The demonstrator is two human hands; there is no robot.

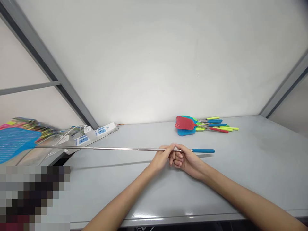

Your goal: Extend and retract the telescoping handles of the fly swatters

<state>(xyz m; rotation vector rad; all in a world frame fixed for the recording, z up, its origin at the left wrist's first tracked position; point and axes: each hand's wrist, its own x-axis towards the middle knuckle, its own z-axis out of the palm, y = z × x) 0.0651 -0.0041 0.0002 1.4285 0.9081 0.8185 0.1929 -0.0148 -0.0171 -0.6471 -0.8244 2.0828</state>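
I hold a long telescopic fly swatter level above the grey table. Its thin metal rod runs left to a blue mesh head at the far left. Its blue handle sticks out to the right of my hands. My left hand pinches the rod with closed fingers. My right hand grips the rod right beside it, fingers curled, touching the left hand.
A pile of collapsed fly swatters in red, blue, green and yellow lies at the back of the table. A white power strip with a plugged cable sits at the back left by colourful packets. White wall panels stand behind.
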